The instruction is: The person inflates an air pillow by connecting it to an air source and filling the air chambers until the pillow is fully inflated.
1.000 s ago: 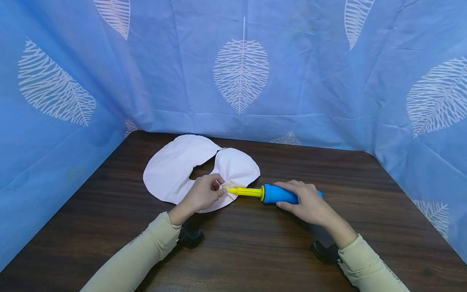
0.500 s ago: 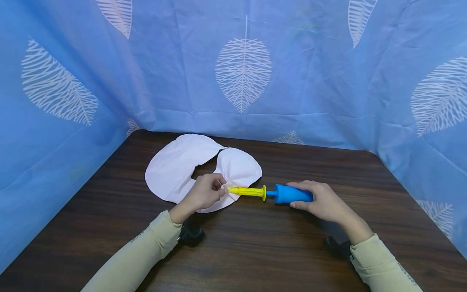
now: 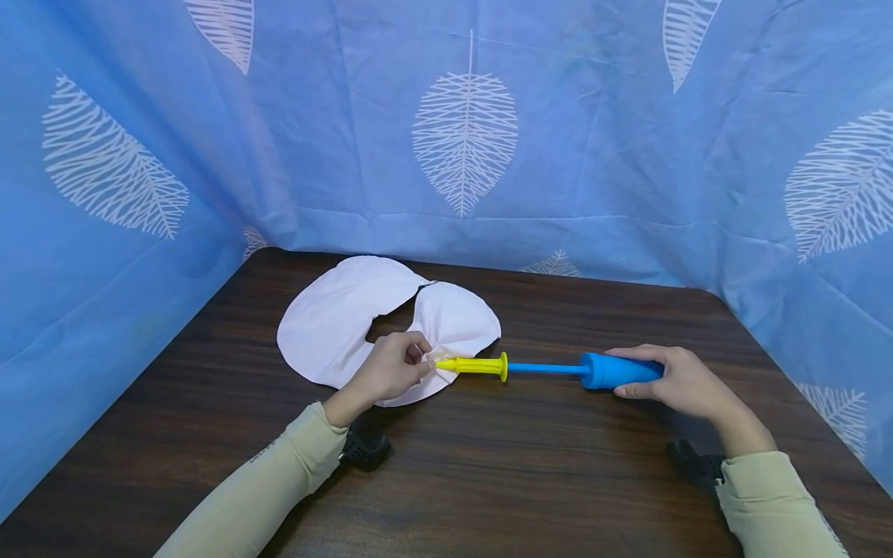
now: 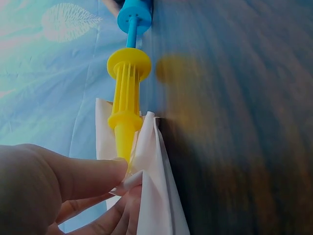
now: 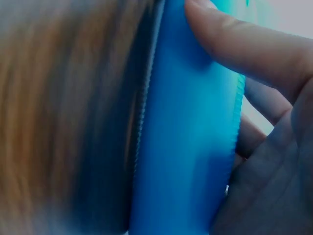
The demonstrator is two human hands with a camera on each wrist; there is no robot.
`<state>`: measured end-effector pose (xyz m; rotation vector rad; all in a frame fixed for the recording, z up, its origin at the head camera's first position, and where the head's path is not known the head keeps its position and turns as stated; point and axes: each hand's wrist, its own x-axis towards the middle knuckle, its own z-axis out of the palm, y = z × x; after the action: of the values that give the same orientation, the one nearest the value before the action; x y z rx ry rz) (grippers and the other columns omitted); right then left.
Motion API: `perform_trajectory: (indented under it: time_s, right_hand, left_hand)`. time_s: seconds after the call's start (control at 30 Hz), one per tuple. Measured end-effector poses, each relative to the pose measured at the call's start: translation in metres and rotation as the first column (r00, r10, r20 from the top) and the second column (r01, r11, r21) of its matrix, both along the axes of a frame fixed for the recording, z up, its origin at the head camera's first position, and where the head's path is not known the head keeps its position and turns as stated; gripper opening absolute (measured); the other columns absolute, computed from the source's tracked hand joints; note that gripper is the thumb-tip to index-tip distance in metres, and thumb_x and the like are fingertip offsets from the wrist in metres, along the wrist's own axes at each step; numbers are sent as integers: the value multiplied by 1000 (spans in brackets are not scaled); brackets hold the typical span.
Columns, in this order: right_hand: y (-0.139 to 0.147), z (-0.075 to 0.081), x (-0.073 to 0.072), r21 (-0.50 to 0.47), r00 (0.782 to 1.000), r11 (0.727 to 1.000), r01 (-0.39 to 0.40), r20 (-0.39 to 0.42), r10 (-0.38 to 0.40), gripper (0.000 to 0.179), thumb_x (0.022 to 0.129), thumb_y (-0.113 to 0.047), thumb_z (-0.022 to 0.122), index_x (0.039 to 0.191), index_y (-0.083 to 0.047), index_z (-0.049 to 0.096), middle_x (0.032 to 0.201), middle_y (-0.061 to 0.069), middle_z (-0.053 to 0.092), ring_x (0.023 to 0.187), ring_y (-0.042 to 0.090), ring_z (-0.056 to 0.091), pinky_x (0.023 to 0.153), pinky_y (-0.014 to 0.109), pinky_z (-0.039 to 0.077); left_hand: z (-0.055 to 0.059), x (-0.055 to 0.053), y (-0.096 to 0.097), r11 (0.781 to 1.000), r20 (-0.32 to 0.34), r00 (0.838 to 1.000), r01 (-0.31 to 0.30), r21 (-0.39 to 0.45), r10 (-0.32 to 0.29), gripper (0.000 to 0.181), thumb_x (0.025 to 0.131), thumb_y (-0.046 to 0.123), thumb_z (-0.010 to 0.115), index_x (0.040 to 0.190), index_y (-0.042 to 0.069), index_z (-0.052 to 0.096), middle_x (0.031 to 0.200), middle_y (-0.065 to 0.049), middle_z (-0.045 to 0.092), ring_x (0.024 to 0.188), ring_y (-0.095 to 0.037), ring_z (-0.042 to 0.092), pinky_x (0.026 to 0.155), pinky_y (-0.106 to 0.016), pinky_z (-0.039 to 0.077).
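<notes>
A flat white inflatable neck pillow (image 3: 328, 325) lies on the table, its fabric bunched around a valve near the front. My left hand (image 3: 391, 368) pinches that valve with the yellow nozzle (image 4: 128, 93) of a hand pump at it; the nozzle's tip is hidden by the thumb and fabric. The pump's blue barrel (image 3: 617, 371) is drawn off to the right, with a long stretch of thin blue rod (image 3: 547, 369) bare between it and the nozzle. My right hand (image 3: 687, 384) grips the barrel, thumb on the near side and fingers over the far side.
The dark wood-grain table (image 3: 488, 480) carries the pillow and pump. A blue curtain (image 3: 579, 139) with white leaf prints hangs behind it and along both sides. Black wrist cameras sit under both sleeves (image 3: 293, 457).
My right hand has pulled the blue barrel to the right, away from the yellow nozzle, and the rod between them has come out. The left hand and the pillow stay in place.
</notes>
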<state>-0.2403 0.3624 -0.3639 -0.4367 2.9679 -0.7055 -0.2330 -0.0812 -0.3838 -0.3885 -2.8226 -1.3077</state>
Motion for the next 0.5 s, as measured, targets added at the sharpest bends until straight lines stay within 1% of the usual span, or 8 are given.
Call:
perform_trajectory:
  time_s: [0.13, 0.23, 0.37, 0.5]
  right_hand:
    - [5, 2, 0, 2, 999, 1000, 27, 21, -27, 69, 89, -43, 88, 148, -15, 66, 147, 35, 59, 117, 49, 63, 80, 50, 54]
    - [2, 2, 1, 1, 999, 1000, 31, 7, -31, 68, 88, -40, 89, 147, -14, 66, 147, 36, 59, 117, 50, 63, 81, 52, 54]
    - [-9, 0, 1, -8, 1000, 1000, 17, -23, -17, 65, 88, -35, 90, 145, -13, 68, 146, 32, 61, 118, 50, 62, 83, 55, 54]
    - [-30, -2, 2, -37, 999, 999, 2, -37, -4, 63, 87, -32, 90, 144, -15, 69, 146, 28, 63, 122, 49, 61, 87, 59, 53]
  left_hand:
    - [-1, 0, 0, 1000, -7, 1000, -10, 0, 10, 11, 94, 3, 77, 104, 4, 76, 84, -9, 69, 66, -12, 65, 62, -24, 47]
    - [-2, 0, 1, 1000, -8, 1000, -22, 17, 22, 11, 93, 2, 78, 104, 3, 76, 84, -10, 69, 65, -12, 66, 62, -24, 48]
    - [-2, 0, 2, 998, 6, 999, -35, 49, 35, 11, 93, 1, 78, 104, 3, 77, 85, -10, 69, 65, -12, 67, 61, -24, 48]
    - [-3, 0, 2, 997, 28, 999, -40, 69, 38, 12, 93, 1, 77, 105, 3, 76, 85, -10, 68, 64, -12, 67, 60, -24, 47]
